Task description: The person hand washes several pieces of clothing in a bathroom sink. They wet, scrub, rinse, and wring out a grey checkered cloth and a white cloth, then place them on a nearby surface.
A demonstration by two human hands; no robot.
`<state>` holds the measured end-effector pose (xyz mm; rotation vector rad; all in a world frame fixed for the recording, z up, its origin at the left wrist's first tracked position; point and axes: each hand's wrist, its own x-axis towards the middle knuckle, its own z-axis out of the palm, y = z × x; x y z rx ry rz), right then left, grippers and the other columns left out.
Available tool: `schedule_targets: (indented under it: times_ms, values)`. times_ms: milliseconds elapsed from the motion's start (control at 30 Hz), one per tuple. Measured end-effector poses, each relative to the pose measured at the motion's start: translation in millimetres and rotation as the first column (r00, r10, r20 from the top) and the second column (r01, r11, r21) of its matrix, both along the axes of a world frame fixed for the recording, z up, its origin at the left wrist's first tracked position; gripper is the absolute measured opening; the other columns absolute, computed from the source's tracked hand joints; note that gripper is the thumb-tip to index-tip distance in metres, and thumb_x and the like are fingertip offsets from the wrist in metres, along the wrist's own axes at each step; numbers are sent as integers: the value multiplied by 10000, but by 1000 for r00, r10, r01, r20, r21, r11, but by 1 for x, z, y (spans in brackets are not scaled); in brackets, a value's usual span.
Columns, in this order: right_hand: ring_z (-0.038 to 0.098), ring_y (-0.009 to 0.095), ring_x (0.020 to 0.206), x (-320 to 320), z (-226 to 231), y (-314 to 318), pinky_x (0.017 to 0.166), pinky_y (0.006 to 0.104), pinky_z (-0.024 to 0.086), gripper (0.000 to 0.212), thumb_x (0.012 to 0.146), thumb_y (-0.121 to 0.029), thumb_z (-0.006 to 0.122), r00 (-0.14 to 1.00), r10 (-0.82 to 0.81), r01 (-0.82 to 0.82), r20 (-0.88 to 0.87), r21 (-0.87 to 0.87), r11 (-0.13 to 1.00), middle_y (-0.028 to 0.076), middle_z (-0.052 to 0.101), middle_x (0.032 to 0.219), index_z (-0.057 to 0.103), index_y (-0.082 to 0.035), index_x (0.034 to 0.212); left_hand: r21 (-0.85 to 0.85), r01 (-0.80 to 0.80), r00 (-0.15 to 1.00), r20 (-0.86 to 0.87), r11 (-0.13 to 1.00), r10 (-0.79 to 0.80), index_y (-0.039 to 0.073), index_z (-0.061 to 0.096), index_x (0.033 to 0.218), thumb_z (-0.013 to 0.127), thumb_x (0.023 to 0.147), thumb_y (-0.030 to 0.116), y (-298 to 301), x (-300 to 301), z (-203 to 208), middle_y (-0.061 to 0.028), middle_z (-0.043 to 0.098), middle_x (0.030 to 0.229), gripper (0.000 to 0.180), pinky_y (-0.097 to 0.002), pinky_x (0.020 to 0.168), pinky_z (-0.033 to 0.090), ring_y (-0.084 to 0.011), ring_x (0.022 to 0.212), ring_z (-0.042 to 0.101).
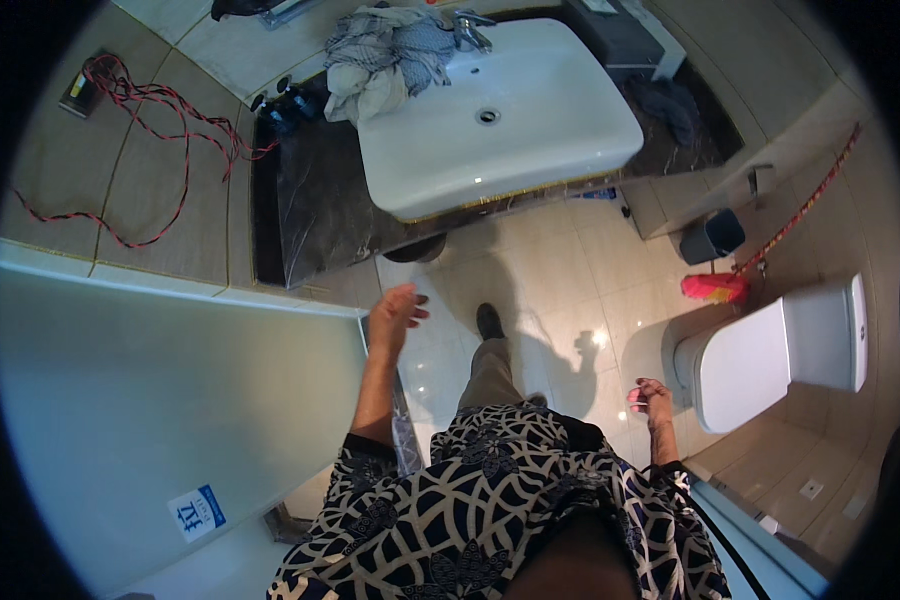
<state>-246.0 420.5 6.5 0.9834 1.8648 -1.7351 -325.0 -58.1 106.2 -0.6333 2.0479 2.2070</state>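
My left hand (396, 316) hangs in the air short of the dark stone counter (320, 205), beside the glass door. Its fingers are loosely bent and apart, with nothing seen in them. Lower on the right, my right hand (652, 398) is held over the floor near the toilet (745, 370), fingers half curled and empty. Neither hand touches anything. Ahead is a white washbasin (440, 150) with a chrome tap (473, 32). Crumpled grey and cream cloths (385, 60) lie over its far left corner.
A frosted glass door (180, 370) spans the left. Red-and-black cord (180, 100) hangs on the tiled wall. A pink-headed broom (715, 288) and a dark bin (712, 235) stand at the right. A dark cloth (667, 108) lies beside the basin, near a grey box (620, 40).
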Motion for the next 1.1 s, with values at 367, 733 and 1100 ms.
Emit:
schedule_targets:
  times_ms: [367, 733, 1100]
  values:
    - [574, 187, 587, -85, 42, -26, 475, 278, 459, 227, 788, -142, 420, 994, -40, 40, 104, 6, 999, 96, 582, 676, 540, 2, 917, -620, -370, 871, -490, 692, 27, 2, 496, 1050, 585, 723, 134, -104, -257, 92, -116, 569, 897, 364, -298, 699, 440, -209, 816, 557]
    - [568, 159, 660, -258, 107, -13, 566, 264, 458, 274, 818, -218, 472, 982, 10, -24, -188, -71, 997, 65, 580, 724, 540, 9, 954, -947, -313, 949, -314, -75, 10, 42, 371, 1182, 676, 610, 407, -141, -450, 113, -199, 432, 1142, 744, -438, 763, 404, -325, 1003, 452]
    - [565, 157, 701, -430, 152, -32, 608, 259, 447, 216, 815, -130, 467, 781, 446, -545, -436, -129, 828, 87, 585, 760, 539, 14, 959, -410, -607, 627, -774, 681, 93, 1, 538, 791, 556, 705, -3, -100, -441, 137, -34, 564, 714, 88, -224, 600, 418, -96, 638, 506]
